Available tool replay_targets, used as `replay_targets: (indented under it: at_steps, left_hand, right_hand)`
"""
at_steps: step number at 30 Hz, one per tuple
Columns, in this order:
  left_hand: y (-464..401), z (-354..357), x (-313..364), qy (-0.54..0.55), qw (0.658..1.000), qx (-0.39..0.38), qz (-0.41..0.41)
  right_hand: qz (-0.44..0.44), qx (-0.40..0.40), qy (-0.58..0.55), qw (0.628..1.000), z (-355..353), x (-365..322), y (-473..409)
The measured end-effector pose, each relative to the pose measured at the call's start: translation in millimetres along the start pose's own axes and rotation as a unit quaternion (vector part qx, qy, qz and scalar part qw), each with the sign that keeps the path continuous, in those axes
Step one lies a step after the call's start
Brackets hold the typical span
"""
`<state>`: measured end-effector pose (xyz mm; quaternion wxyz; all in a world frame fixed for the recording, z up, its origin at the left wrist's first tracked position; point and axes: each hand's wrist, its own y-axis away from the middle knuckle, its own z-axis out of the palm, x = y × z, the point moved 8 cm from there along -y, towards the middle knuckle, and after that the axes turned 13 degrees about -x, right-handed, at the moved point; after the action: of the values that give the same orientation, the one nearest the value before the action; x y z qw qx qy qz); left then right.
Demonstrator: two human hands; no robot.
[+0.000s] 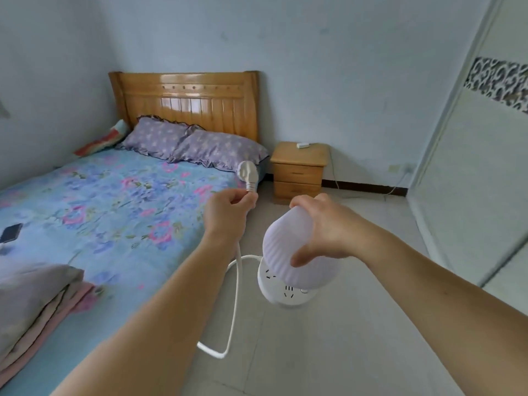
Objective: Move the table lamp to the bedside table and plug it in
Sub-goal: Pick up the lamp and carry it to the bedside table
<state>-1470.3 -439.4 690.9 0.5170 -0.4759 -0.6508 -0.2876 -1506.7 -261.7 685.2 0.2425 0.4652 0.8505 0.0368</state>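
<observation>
- Two hands are busy: left hand (228, 208) fingers (238, 195) pinch the cord (235, 295) just below the plug (248, 174); right hand (328, 230) fingers clasp the lamp (281, 252) shade from above.
- Lamp hangs lower centre, over the floor, well short of the bedside table (298, 170) at centre right.
- Shade looks light and thin, probably fragile; supporting the round base seems safer.
- Lamp axis tilts, base toward the floor; plug points up.

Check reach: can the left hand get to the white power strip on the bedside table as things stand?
Probably not yet. The left hand already pinches the cord under the plug, and the power strip lies on the bedside table across open floor, well beyond the outstretched arm. Nothing blocks the path.
</observation>
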Motion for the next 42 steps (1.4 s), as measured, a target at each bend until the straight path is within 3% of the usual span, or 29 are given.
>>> replay_targets:
  at_steps: [11,24,36,42]
  left_hand:
    - [-214.2,95.1,-20.5,0.025,0.995,-0.095,0.021]
    - [-454.0,234.6,-43.5,0.035,0.994,-0.104,-0.024]
    - [-674.2,320.8,-93.6,0.021,0.989,-0.136,-0.057]
    - [-798.9,345.5,-129.4,0.035,0.983,-0.137,-0.113]
  right_hand:
    - [0.09,0.039,-0.032,0.995,-86.3,92.7,-163.6]
    - [0.096,0.038,-0.045,0.994,-199.3,243.1,-376.2]
    - [0.134,0.003,-0.06,0.989,-253.5,350.5,-582.2]
    - [0.162,0.003,-0.077,0.984,-287.5,388.0,-693.0]
